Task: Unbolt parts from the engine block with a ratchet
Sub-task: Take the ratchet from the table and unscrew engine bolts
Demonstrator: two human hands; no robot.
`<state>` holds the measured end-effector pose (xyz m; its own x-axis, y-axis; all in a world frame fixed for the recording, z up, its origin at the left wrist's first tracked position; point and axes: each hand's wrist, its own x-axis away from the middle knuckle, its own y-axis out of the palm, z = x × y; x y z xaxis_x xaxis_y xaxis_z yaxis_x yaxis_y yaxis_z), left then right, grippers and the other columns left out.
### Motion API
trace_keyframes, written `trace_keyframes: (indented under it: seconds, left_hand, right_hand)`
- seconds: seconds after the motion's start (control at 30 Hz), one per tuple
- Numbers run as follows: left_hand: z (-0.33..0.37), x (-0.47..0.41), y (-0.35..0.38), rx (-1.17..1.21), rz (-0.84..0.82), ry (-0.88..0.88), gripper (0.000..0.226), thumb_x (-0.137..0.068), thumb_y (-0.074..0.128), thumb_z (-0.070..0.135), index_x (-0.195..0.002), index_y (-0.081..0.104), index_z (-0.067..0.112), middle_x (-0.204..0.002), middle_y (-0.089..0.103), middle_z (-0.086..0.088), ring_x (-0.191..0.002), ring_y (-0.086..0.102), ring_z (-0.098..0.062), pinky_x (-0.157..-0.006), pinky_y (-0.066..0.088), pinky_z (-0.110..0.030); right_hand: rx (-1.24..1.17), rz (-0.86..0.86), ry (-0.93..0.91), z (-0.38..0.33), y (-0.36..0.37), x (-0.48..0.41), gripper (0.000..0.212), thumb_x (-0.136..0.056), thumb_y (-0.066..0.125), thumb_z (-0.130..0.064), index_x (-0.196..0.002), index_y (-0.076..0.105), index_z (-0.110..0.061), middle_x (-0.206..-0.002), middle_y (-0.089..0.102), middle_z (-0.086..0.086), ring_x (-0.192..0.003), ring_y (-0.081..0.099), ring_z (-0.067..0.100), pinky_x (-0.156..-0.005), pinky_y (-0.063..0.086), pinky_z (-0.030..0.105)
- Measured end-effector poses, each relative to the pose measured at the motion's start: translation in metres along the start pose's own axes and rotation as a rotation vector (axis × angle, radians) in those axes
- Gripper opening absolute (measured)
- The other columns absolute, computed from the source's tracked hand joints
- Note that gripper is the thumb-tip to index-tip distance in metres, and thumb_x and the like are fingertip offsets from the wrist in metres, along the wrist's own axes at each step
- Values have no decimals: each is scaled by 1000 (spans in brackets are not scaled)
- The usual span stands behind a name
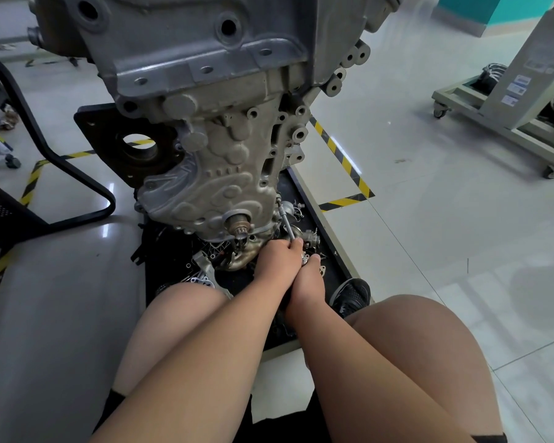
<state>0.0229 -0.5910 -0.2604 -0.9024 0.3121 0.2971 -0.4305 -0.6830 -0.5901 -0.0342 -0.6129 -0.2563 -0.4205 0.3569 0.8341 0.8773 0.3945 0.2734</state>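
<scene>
Glossy pale tile floor, yellow-black hazard tape (343,155). Engine block (205,139) upright on black tray (330,238), loose parts (205,273) strewn round base. Ratchet (284,219) angled up into block's lower right edge. Left hand (279,254) curled round tool near its head; right hand (307,276) touching it, wrapped on handle, grip mostly hidden. Steel tool probably stiff, slick if oily: best gripped low on handle for leverage. Block heavy, unlikely to shift.

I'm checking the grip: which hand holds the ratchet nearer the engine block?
The left hand: its fingers curl round the thin shaft of the ratchet, closest to the engine block. The right hand grips just behind it, lower in the view.
</scene>
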Motion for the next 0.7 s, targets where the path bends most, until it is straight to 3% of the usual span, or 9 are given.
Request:
trace_keyframes:
  seconds: [0.13,0.23,0.4,0.53,0.7]
  left_hand:
    - [-1,0,-1,-27,4,2,37,-97,49,35,-88,72,6,-76,68,-7,-79,61,-28,-59,36,-27]
    - [-1,0,-3,-53,8,-11,36,-96,51,35,-83,72,9,-58,55,3,-68,53,-24,-50,31,-26]
    - [0,-1,-2,-34,-2,-18,36,-96,52,36,-87,74,9,-64,59,-1,-69,53,-22,-54,31,-27]
    - [0,-2,-2,-51,0,-19,38,-96,53,37,-88,72,5,-71,61,-6,-70,52,-22,-52,30,-28]
    - [0,-2,-2,-44,-12,-24,37,-96,53,39,-93,73,8,-63,56,2,-65,52,-19,-47,30,-24]
  right_hand:
    - [6,-3,2,-1,1,2,49,-96,44,-57,-87,64,-13,-75,69,9,-69,66,27,-55,48,29]
    - [78,25,-46,-1,1,0,44,-96,45,-53,-83,62,-15,-74,68,7,-71,65,27,-62,50,32]
    - [166,76,-128,-3,-1,0,42,-96,49,-49,-74,62,-15,-65,67,3,-69,66,23,-62,50,32]
    - [159,104,-205,-2,-1,-1,38,-95,56,-41,-70,59,-11,-64,65,5,-67,63,25,-72,54,41]
    - [160,126,-294,-1,-3,-3,35,-94,60,-31,-70,60,-6,-61,62,5,-59,59,21,-64,49,35]
